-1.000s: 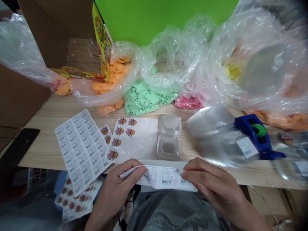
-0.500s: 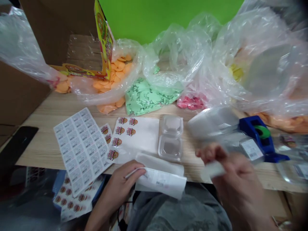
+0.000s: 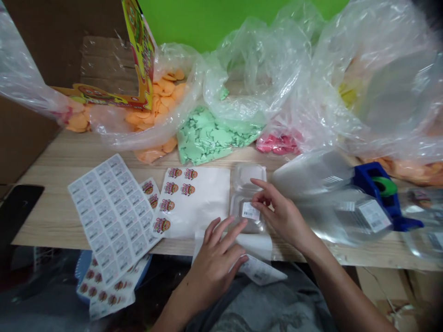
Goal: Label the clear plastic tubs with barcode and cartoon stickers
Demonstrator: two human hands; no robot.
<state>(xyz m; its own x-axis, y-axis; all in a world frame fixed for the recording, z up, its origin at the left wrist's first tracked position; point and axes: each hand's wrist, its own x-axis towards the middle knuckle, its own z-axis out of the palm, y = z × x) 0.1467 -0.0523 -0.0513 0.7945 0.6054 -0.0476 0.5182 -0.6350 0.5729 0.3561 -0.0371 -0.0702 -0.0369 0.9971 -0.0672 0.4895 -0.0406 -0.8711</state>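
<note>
Beside left hand [image 3: 214,272], sticker sheets [image 3: 204,203], tape dispenser [image 3: 387,203]

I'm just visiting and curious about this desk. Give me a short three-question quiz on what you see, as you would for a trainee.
1. True or false: the right hand is touching the clear plastic hinged container.
2. What colour is the tape dispenser? A) blue B) red C) yellow
3. Fill in the blank: the small white label on the container shows a ____.

Key: 1 true; 2 A; 3 barcode.
</note>
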